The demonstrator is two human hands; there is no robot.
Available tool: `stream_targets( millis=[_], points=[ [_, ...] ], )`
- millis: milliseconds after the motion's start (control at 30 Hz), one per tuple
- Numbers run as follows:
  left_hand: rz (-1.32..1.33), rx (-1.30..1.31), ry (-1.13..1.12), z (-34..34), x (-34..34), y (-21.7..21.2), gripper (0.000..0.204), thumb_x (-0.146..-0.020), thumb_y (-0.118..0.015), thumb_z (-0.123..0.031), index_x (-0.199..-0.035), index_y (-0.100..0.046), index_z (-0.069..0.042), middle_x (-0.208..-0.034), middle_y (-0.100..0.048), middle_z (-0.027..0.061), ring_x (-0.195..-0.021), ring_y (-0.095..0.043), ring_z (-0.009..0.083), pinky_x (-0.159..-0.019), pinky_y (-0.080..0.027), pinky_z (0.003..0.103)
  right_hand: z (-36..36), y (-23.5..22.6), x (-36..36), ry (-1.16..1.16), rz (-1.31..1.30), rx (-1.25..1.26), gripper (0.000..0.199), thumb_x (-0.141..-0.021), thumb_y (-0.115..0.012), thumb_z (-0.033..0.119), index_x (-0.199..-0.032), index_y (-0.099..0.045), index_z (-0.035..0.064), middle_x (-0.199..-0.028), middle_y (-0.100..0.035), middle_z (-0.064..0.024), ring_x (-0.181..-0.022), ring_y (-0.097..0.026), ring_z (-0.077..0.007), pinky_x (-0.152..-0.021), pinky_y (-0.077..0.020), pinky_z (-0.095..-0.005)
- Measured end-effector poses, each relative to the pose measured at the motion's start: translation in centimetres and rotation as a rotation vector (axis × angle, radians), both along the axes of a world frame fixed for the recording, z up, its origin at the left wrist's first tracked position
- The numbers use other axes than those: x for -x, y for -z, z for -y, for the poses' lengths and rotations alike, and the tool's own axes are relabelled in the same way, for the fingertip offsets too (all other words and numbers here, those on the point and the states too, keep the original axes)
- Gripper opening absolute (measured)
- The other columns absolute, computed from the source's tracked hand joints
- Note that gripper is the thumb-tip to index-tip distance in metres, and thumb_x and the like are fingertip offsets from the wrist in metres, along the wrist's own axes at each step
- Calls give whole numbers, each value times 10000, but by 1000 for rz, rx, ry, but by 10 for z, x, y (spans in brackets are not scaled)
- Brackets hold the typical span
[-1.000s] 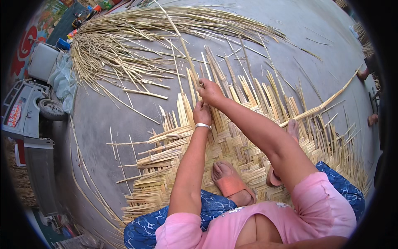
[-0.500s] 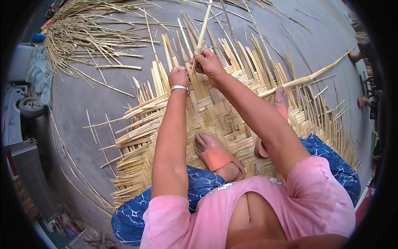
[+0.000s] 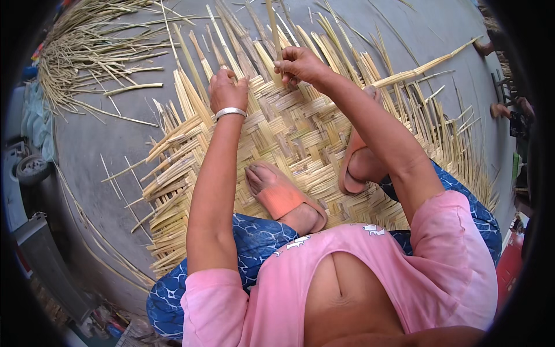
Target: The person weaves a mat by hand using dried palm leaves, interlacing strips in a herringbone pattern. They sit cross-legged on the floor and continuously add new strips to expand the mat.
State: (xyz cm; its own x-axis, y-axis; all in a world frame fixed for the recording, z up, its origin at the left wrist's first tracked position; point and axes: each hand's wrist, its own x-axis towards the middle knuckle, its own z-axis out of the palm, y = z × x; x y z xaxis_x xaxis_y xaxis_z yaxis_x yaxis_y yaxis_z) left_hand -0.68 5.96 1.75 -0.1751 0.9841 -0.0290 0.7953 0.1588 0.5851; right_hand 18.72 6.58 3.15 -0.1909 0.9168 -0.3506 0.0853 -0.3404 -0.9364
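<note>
A partly woven mat [image 3: 283, 133] of flat split-cane strips lies on the floor, its unwoven ends fanning out along the far side. My right hand [image 3: 303, 66] pinches an upright cane strip [image 3: 273, 26] between thumb and fingers near the mat's far edge, and the strip's lower end meets the weave. To its left, my left hand [image 3: 228, 91], with a silver bangle on the wrist, rests low over the loose strip ends. Its thumb stands apart from its bent fingers, and nothing shows in its grasp. My sandalled feet [image 3: 283, 196] are on the mat.
A big heap of thin canes [image 3: 81, 52] spreads over the grey floor at the far left. One long cane [image 3: 428, 68] lies across the mat's right side. Along the left rim sits a small wheel [image 3: 33, 168] near a vehicle part. Another person's hand [image 3: 484, 48] shows at the right edge.
My left hand has opened from a fist and moved away from the right one. The right hand keeps the strip, now more upright. The whole view has shifted slightly.
</note>
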Motion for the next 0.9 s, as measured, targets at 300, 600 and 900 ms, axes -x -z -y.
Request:
stream_targets(
  millis=[300, 600, 900],
  points=[
    [5, 104, -52, -30, 9, 1, 696, -665, -770, -301, -1195, -430, -5, -1109, -568, 217, -1025, -559, 338, -880, -435, 395, 4, 10, 2, 74, 182, -72, 204, -869, -528, 203, -870, -520, -1, -684, -592, -51, -498, -548, -121, -482, -469, -282],
    [657, 409, -92, -67, 18, 17, 606, -711, -742, -144, -1161, -429, 114, -873, -606, 110, -702, -599, 188, -584, -495, 310, -6, -1, -20, -188, 402, -82, 220, -870, -592, 233, -919, -557, 22, -730, -606, -54, -518, -587, -105, -478, -490, -250],
    [783, 547, -50, -66, 14, 15, 361, -677, -745, -81, -955, -556, 51, -800, -611, 106, -651, -601, 217, -569, -507, 319, -46, -8, 11, -230, 19, 30, 238, -900, -536, 186, -1009, -523, -26, -810, -649, -114, -683, -656, -162, -646, -544, -270]
  ],
)
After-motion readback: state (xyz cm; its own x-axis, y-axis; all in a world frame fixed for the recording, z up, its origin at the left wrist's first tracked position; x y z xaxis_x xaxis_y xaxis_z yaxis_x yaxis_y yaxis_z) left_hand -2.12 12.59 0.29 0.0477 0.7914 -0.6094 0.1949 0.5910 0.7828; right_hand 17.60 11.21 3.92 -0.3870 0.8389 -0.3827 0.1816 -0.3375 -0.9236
